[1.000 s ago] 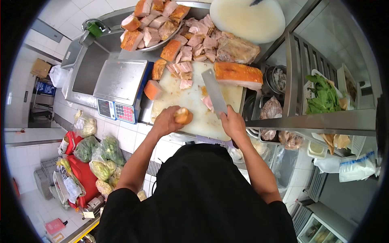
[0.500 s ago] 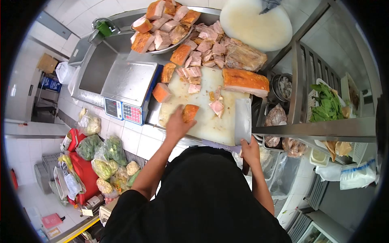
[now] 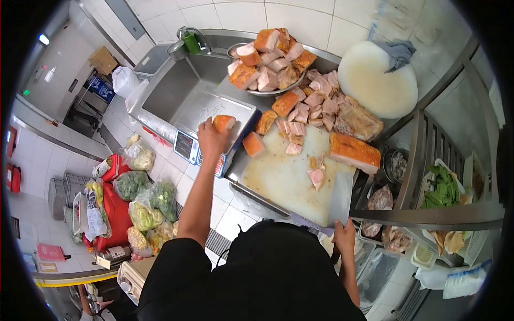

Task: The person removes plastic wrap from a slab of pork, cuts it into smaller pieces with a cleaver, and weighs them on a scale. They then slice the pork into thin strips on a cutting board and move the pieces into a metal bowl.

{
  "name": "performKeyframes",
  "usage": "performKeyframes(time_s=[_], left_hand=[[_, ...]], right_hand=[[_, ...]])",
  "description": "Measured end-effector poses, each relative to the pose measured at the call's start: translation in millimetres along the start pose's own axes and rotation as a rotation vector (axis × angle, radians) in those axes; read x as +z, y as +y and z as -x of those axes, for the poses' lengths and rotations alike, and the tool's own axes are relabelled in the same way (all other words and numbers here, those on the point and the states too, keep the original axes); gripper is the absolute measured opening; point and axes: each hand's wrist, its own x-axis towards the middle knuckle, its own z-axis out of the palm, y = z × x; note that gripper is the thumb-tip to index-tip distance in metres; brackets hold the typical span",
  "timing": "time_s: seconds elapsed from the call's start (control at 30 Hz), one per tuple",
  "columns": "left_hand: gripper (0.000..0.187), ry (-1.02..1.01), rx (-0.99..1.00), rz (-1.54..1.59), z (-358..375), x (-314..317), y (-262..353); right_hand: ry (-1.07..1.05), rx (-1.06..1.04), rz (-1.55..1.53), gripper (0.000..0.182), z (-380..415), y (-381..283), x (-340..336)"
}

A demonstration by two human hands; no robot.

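My left hand (image 3: 212, 138) is closed round a chunk of crisp-skinned roast pork (image 3: 225, 123), over the metal pan of the digital scale (image 3: 239, 105). Gripped by its handle in my right hand (image 3: 344, 236) is a cleaver, its broad blade (image 3: 341, 198) lying along the right side of the white cutting board (image 3: 276, 184). A long slab of pork (image 3: 354, 153) rests at the board's back right, and small scraps (image 3: 316, 176) lie near its middle. Cut pork pieces (image 3: 316, 104) are heaped behind. More chunks fill a metal bowl (image 3: 273, 92).
Left of the scale is a steel sink (image 3: 174, 88) with a tap (image 3: 199, 37). A round white board (image 3: 377, 80) with a grey cloth (image 3: 400, 55) leans at the back. A metal rack (image 3: 428, 155) stands right; bagged vegetables (image 3: 144, 211) sit lower left.
My left hand has carried the pork chunk from the cutting board leftward to above the scale. My right hand still holds the cleaver at the board's right side. The view has shifted.
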Motion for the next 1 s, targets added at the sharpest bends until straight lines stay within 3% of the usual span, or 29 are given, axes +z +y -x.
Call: performKeyframes(time_s=[0.07, 0.1, 0.13, 0.17, 0.2, 0.23, 0.3, 0.4, 0.5, 0.53, 0.63, 0.73, 0.8, 0.83, 0.9, 1.0], left_hand=[[0.048, 0.105, 0.233, 0.171, 18.2, -36.2, 51.9], [0.048, 0.052, 0.311, 0.305, 36.1, -12.2, 57.6], [0.050, -0.220, 0.231, 0.472, 64.2, -12.0, 82.9], [0.052, -0.251, 0.398, 0.450, 102.1, 13.4, 98.8], [0.056, -0.476, 0.468, 0.489, 137.3, 33.0, 117.0], [0.057, -0.545, 0.680, 0.439, 162.3, 43.9, 136.0], [0.055, -0.512, 0.924, 0.293, 198.4, 56.8, 164.1], [0.047, -0.509, 1.041, 0.329, 199.8, 92.8, 173.1], [0.039, -0.516, 1.074, 0.143, 174.2, 120.8, 165.9], [0.030, -0.398, 1.013, 0.196, 164.2, 130.0, 160.0], [0.023, -0.368, 0.982, 0.087, 117.5, 140.3, 135.1], [0.021, -0.368, 0.891, -0.049, 89.7, 136.0, 129.4], [0.018, -0.230, 0.657, 0.128, 84.9, 125.3, 137.3], [0.018, -0.226, 0.657, 0.125, 85.4, 122.7, 139.5], [0.015, -0.358, 0.585, 0.473, 93.1, 112.9, 143.9], [0.013, -0.384, 0.476, 0.645, 90.9, 60.4, 133.5]], right_hand=[[0.012, 0.017, -0.029, 0.027, 2.3, -3.7, -1.3], [0.010, 0.012, -0.026, 0.027, 1.6, 1.7, -1.6], [0.022, 0.023, -0.014, 0.027, -0.9, 10.2, -3.7], [0.032, 0.031, -0.001, 0.027, -4.6, 14.0, -5.2], [0.033, 0.049, -0.028, 0.027, -2.6, 6.6, -4.4], [0.029, 0.042, -0.020, 0.027, -3.3, 5.2, -4.3], [0.016, 0.033, 0.002, 0.027, -3.7, 4.7, -6.0], [0.035, 0.011, 0.050, 0.023, 4.4, -9.4, -6.4], [0.037, -0.002, 0.048, 0.030, 12.2, -6.5, -11.4], [0.040, 0.000, 0.048, 0.030, 14.8, -3.1, -12.7], [0.074, 0.048, 0.053, 0.031, 20.8, 3.6, -14.4], [0.068, 0.090, 0.105, 0.022, 23.8, 1.5, -15.2], [0.040, 0.092, 0.101, 0.022, 23.4, -1.5, -12.7], [0.038, 0.089, 0.100, 0.022, 22.8, -4.9, -10.3], [0.040, 0.064, 0.105, 0.023, 21.4, -11.7, -6.8], [-0.019, 0.055, 0.051, 0.023, 10.8, -6.1, -6.2]])
